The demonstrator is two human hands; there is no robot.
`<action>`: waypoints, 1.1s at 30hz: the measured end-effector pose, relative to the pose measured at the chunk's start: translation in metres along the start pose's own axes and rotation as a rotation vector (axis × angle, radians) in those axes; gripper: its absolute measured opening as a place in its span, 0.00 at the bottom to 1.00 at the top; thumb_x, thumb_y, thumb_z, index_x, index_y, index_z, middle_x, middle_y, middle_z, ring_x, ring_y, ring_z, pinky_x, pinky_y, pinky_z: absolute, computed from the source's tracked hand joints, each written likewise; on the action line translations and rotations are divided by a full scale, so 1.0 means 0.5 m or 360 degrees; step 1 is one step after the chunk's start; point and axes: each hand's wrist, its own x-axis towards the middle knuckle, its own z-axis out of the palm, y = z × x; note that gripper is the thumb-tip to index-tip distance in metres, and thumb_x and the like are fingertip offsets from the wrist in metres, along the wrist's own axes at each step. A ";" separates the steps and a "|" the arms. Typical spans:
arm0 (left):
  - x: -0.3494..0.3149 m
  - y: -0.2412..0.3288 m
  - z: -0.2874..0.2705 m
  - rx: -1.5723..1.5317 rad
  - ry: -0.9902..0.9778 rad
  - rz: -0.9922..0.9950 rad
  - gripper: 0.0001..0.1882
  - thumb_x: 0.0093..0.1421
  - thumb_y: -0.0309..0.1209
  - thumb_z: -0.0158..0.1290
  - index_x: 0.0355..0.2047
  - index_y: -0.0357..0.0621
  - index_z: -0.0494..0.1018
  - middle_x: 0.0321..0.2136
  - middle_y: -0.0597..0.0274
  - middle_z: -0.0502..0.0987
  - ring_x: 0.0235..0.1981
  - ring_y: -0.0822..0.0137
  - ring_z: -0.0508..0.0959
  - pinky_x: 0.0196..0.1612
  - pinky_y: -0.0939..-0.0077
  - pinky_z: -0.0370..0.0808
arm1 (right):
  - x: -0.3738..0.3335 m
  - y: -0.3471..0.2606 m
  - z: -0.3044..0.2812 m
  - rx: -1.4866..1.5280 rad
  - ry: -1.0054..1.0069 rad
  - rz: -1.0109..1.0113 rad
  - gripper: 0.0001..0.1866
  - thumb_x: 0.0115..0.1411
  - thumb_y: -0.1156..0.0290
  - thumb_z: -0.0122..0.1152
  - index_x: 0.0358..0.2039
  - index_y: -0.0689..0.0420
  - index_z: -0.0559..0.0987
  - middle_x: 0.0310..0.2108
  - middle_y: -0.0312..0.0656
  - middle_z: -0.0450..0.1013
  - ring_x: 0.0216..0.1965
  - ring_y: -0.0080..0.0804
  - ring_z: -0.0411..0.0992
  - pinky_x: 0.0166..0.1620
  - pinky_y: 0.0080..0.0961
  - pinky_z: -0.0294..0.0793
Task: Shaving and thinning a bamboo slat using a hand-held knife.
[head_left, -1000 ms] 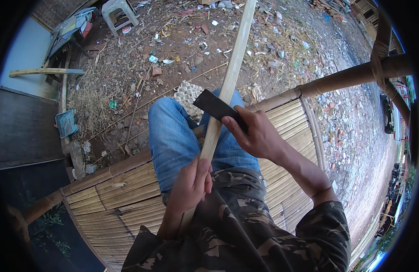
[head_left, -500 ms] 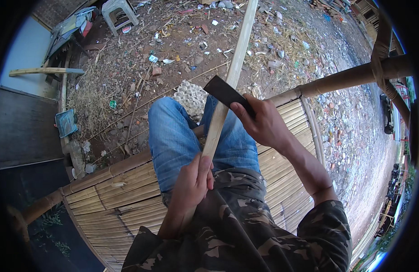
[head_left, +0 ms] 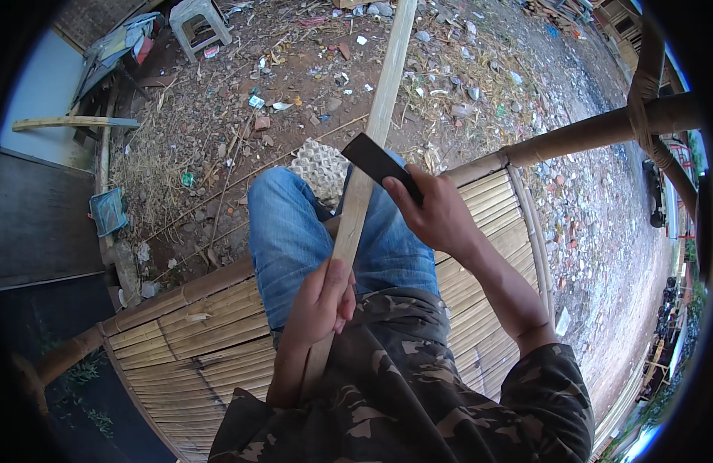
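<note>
Left hand: I see my left hand [head_left: 319,302] wrapped tight around the long pale bamboo slat [head_left: 362,185], low down, just above my lap.
Right hand: my right hand [head_left: 433,210] is clenched on the handle of a dark flat-bladed knife [head_left: 376,162], fingers curled closed.
Bamboo slat: it runs from my lap up and away between my knees, tilted slightly right, its far end passing out at the top edge over the littered dirt ground [head_left: 310,92].
Knife: the blade lies across the slat's right edge, touching it, at about knee height.
Seat: I sit on a woven split-bamboo platform [head_left: 194,339] edged by a round bamboo pole [head_left: 595,131].
Surroundings: a white plastic stool [head_left: 198,21] stands far off at upper left; a pale egg tray [head_left: 319,166] lies on the ground just beyond my knees.
</note>
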 end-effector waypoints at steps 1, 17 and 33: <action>-0.001 -0.003 -0.001 -0.0008 0.0003 -0.0002 0.21 0.72 0.45 0.32 0.34 0.39 0.64 0.11 0.63 0.65 0.07 0.78 0.60 0.11 0.84 0.59 | -0.010 -0.001 0.008 -0.0004 -0.0008 0.0000 0.19 0.64 0.57 0.54 0.28 0.63 0.72 0.13 0.57 0.68 0.21 0.61 0.71 0.26 0.50 0.69; -0.013 -0.001 0.007 0.0324 0.0075 0.0078 0.21 0.73 0.43 0.32 0.33 0.39 0.66 0.11 0.65 0.67 0.08 0.77 0.66 0.13 0.82 0.62 | -0.004 -0.005 0.008 -0.0024 -0.0081 -0.0033 0.19 0.65 0.58 0.54 0.27 0.63 0.74 0.13 0.56 0.68 0.20 0.58 0.71 0.24 0.45 0.68; -0.011 -0.002 0.004 0.0309 0.0024 0.0028 0.20 0.73 0.42 0.32 0.33 0.40 0.65 0.11 0.64 0.68 0.08 0.76 0.66 0.13 0.81 0.62 | -0.017 -0.010 0.003 -0.0120 -0.0155 -0.0114 0.19 0.65 0.58 0.54 0.26 0.62 0.73 0.12 0.55 0.68 0.19 0.57 0.71 0.23 0.45 0.67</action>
